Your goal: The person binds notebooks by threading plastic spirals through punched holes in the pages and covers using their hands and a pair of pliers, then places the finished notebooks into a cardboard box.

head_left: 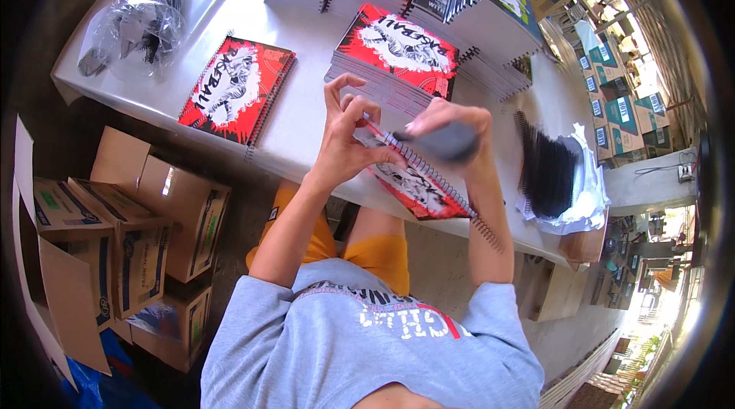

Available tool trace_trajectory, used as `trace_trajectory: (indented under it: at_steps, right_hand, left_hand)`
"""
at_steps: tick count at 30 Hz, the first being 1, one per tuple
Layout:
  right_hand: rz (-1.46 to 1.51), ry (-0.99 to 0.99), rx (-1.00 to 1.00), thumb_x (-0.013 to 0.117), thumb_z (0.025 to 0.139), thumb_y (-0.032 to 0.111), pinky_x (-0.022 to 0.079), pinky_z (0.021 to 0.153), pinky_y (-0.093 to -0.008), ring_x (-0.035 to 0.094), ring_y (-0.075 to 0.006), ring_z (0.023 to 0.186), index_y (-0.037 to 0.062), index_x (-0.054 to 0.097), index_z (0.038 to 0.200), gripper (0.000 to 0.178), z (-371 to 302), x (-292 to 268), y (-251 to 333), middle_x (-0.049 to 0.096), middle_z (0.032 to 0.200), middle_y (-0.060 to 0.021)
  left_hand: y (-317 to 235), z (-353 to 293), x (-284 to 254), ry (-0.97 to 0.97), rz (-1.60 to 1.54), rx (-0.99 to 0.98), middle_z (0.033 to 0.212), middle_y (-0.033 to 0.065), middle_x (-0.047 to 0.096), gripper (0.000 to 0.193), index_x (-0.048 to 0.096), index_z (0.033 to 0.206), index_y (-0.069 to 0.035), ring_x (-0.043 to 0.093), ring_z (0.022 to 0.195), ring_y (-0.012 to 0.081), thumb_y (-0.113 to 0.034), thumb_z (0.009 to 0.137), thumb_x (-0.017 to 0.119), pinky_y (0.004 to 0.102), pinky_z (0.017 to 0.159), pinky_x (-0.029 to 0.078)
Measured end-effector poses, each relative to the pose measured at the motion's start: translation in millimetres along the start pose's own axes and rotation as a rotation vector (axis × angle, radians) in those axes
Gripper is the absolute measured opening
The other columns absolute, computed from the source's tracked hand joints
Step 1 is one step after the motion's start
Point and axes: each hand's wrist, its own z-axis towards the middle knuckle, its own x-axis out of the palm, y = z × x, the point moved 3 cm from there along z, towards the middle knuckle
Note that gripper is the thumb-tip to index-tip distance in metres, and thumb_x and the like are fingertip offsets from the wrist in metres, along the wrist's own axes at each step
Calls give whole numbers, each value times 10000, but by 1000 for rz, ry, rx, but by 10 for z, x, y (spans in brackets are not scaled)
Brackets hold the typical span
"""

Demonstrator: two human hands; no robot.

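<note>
In front of my body, a notebook with a red, black and white cover hangs tilted at the table's near edge. My left hand is closed on its upper end, thumb and fingers pinching beside the spine. A dark wire coil runs along that spine, and its loose end sticks out past the lower edge towards my right forearm. My right hand grips a dark, rounded object, smeared by motion, just above the coil. What kind of object it is cannot be made out.
Another red coil-bound notebook lies left on the white table. Beyond my hands stand a red-covered stack and several more notebook stacks. Black coils lie at the right, a plastic bag far left. Cardboard boxes fill the lower left.
</note>
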Motion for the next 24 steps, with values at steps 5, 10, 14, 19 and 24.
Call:
trace_trajectory:
  at_steps: [5, 10, 14, 19, 24]
  right_hand:
    - [-223, -27, -56, 625, 666, -83, 485, 661, -273, 606, -129, 719, 30, 695, 817, 201, -83, 33, -171, 680, 768, -63]
    - [-228, -20, -15, 628, 664, -72, 478, 669, -270, 605, -135, 699, 25, 699, 846, 218, 15, 129, -183, 675, 772, -75]
    - [137, 103, -244, 656, 657, -47, 474, 650, -273, 605, -149, 686, 8, 691, 844, 198, 33, 92, -46, 675, 778, -78]
    - [-200, -101, 53, 644, 644, -91, 466, 701, -260, 600, -128, 750, 18, 694, 855, 243, 75, -57, -278, 669, 771, -57]
    - [-195, -155, -70, 602, 691, -78, 463, 666, -236, 585, -108, 712, 20, 687, 911, 256, 20, -95, -139, 670, 788, -65]
  left_hand:
    - [2, 12, -3, -2, 82, 115, 1095, 111, 366, 662, 499, 830, -86, 421, 1014, 239, -333, 376, 913, 320, 686, 471]
    - [177, 11, 34, -102, -312, -105, 1037, 102, 392, 864, 400, 981, -72, 434, 948, 213, -318, 343, 929, 329, 772, 442]
    - [226, 31, 93, 58, -131, -68, 915, 66, 385, 943, 321, 979, -65, 429, 827, 193, -334, 321, 941, 310, 760, 412]
    - [220, 88, 131, 36, -129, -142, 892, 61, 385, 942, 310, 955, -66, 428, 812, 201, -347, 314, 942, 306, 746, 406]
    - [183, -32, 80, 12, -148, -177, 895, 61, 396, 881, 313, 970, -68, 443, 805, 189, -305, 390, 933, 304, 728, 425]
